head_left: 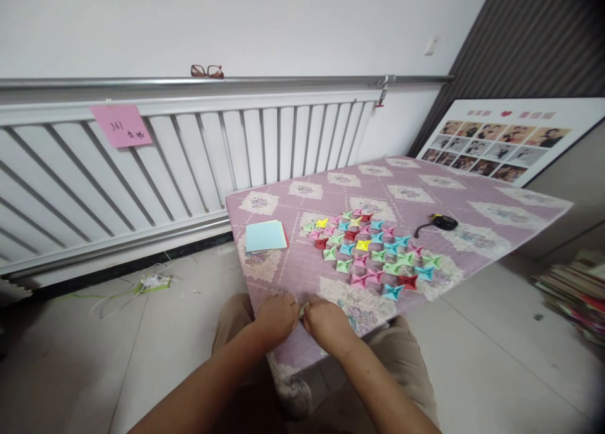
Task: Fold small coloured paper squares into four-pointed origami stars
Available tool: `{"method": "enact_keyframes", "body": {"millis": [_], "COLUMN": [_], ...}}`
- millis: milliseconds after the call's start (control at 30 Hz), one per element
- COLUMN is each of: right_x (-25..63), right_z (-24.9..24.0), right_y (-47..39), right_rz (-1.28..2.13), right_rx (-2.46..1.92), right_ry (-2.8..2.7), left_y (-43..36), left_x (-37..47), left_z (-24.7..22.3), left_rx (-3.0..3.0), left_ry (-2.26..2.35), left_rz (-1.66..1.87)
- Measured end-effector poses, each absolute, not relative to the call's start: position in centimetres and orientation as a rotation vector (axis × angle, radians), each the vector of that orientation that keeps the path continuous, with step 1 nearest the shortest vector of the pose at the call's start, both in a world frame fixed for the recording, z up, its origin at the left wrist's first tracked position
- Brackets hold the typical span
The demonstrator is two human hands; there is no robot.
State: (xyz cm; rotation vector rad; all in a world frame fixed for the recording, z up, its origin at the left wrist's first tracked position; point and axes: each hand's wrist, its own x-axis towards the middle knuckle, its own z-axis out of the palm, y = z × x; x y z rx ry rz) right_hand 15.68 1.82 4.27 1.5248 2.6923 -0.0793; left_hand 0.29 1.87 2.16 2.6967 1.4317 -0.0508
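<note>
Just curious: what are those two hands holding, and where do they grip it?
Both hands, left hand and right hand, pinch a small green paper piece between their fingertips, mostly hidden.

head camera looks forward and down, near the table [293,276].

Your left hand [278,320] and right hand [326,324] are meeting at the near edge of the bench [472,201], fingertips pinching a small greenish paper piece [302,309] between them; most of it is hidden. The bench is wearing a pink patterned cloth. Folded paper stars [373,251] in many colours are lying in slanted rows at mid-bench, touching one another. A stack of paper squares [265,235], pale blue on top, is sitting just to their left. A black tape measure [443,222] is lying to their right. Behind, glasses [207,72] are resting on a pipe above the radiator [189,163], which is carrying a pink note [121,125]. A photo board [501,141] is leaning at right.
</note>
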Motion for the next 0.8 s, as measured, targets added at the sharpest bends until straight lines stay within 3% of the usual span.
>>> {"method": "enact_keyframes", "body": {"millis": [567,800], "right_x": [14.8,15.5], "right_z": [3.9,4.2], "right_y": [0.5,1.1], "right_rz": [-0.022,-0.105], "right_rx": [1.564,1.653], "right_ry": [2.626,2.67], "left_y": [1.7,0.6], "left_x": [0.2,-0.2], "left_z": [1.9,1.3], "left_rx": [2.62,2.382], "left_ry": [1.449,1.58], "left_rz": [0.049,0.357]}}
